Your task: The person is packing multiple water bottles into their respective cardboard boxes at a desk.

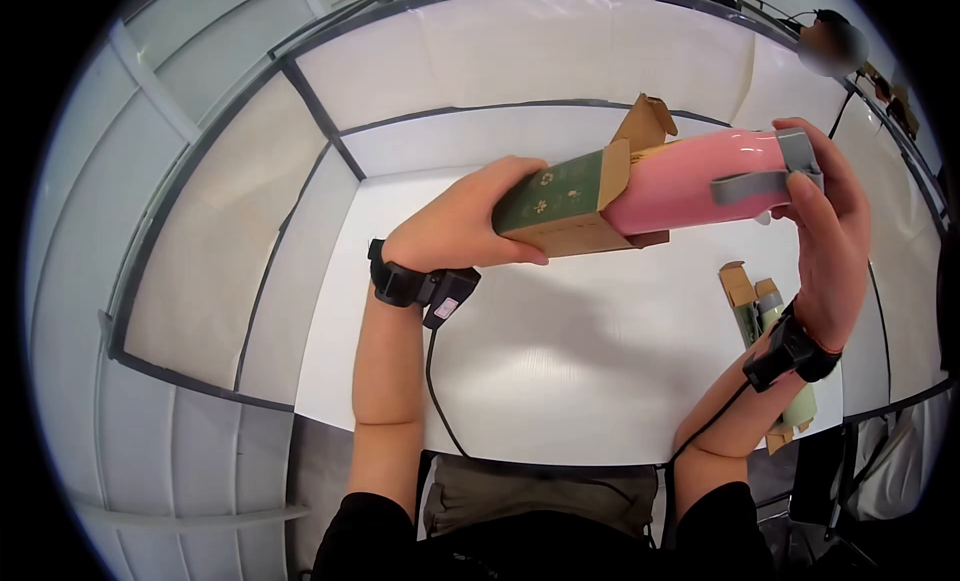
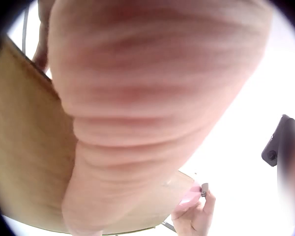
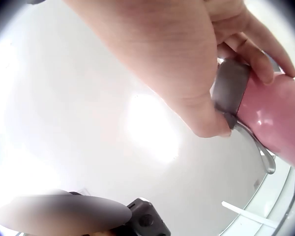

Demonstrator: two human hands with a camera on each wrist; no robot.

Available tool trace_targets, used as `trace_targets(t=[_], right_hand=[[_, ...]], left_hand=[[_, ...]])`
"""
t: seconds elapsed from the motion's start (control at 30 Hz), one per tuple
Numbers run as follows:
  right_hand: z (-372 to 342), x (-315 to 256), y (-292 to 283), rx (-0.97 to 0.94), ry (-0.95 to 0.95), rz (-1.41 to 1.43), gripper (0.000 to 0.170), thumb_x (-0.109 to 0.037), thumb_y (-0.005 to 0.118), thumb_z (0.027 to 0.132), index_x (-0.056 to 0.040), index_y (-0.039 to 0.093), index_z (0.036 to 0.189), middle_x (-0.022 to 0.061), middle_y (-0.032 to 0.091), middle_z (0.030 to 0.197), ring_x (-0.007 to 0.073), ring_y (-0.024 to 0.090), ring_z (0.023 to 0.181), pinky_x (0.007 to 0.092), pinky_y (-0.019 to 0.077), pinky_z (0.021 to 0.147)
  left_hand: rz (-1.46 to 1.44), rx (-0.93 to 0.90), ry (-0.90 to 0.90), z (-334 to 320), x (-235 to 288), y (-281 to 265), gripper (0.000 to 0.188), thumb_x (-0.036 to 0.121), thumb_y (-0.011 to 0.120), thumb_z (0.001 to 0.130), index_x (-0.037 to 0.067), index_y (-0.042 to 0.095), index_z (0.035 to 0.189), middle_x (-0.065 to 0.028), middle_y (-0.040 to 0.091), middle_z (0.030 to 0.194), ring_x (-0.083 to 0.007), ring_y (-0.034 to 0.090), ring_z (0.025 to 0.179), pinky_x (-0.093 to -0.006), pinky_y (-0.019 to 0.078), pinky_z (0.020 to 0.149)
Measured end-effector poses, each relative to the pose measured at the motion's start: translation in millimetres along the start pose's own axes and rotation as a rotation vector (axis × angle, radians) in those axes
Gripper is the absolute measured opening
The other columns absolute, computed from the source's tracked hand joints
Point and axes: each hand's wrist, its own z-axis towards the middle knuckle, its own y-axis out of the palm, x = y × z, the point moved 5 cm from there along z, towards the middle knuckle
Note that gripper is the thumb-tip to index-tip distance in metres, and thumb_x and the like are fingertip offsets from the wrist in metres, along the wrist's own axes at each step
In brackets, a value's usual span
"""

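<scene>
A pink bottle (image 1: pixel 690 186) with a grey cap (image 3: pixel 231 86) and grey strap (image 1: pixel 750 188) sticks out of a green and brown cardboard box (image 1: pixel 560 206). Its lower part is hidden inside. The left hand (image 1: pixel 460 216) grips the box at the end away from the bottle, thumb along the near side. At the other end, the right hand (image 1: pixel 835 231) holds the bottle by its cap, the thumb against the cap in the right wrist view. Box and bottle are held above the white table, tilted slightly up to the right. An open flap (image 1: pixel 645 124) stands up at the box mouth.
On the right of the white table (image 1: pixel 580 381), an opened box (image 1: pixel 741 299) and a light green bottle (image 1: pixel 800 406) lie partly behind the right forearm. Pale partitions (image 1: pixel 560 56) with dark frames surround the table. Black cables run from both wrist cameras. Another person (image 1: pixel 830 46) is beyond the partition.
</scene>
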Motion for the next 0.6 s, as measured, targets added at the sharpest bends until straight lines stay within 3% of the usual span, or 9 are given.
trace_targets(t=[0.1,0.2,0.33,0.43,0.6], right_hand=[[4,7,6,-0.003,0.032,-0.008,0.046,-0.021,0.070,0.089,0.0025,0.062,0.129,0.0042,0.068,0.106,0.0096,0.058,0.086,0.0238,0.0444,0.075],[5,7,10,0.011,0.032,0.001,0.045,-0.020,0.071,0.090,0.0027,0.062,0.128,0.0041,0.068,0.105,0.0098,0.058,0.085,0.0241,0.0446,0.074],[5,6,11,0.028,0.051,-0.070,0.041,-0.014,0.075,0.087,0.0013,0.062,0.124,0.0035,0.067,0.104,0.0102,0.060,0.089,0.0246,0.0479,0.077],[4,4,26,-0.024,0.064,-0.031,0.040,-0.012,0.076,0.085,0.0006,0.062,0.121,0.0038,0.066,0.104,0.0108,0.061,0.090,0.0252,0.0508,0.079],[8,8,49,-0.104,0.087,-0.078,0.039,-0.010,0.076,0.083,0.0006,0.062,0.119,0.0040,0.065,0.102,0.0115,0.062,0.090,0.0256,0.0533,0.078]], left_hand=[[-0.013,-0.024,-0.105,-6,5,-3,0.076,0.013,0.088,0.071,0.005,0.052,0.137,-0.0110,0.060,0.125,-0.0236,0.057,0.117,-0.0352,0.0458,0.101],[-0.005,-0.007,-0.037,-10,-2,-7,0.075,0.013,0.087,0.072,0.005,0.052,0.137,-0.0098,0.060,0.123,-0.0225,0.057,0.116,-0.0349,0.0459,0.100],[-0.102,-0.037,-0.021,-11,1,-4,0.074,0.018,0.086,0.073,0.001,0.050,0.135,-0.0179,0.059,0.123,-0.0296,0.058,0.116,-0.0367,0.0465,0.101],[-0.159,-0.119,-0.055,-9,3,7,0.078,0.016,0.081,0.074,0.000,0.044,0.141,-0.0147,0.058,0.126,-0.0255,0.057,0.119,-0.0349,0.0435,0.103],[-0.161,-0.187,0.022,1,7,29,0.082,0.020,0.072,0.076,-0.002,0.037,0.146,-0.0206,0.053,0.137,-0.0300,0.051,0.131,-0.0366,0.0381,0.112]])
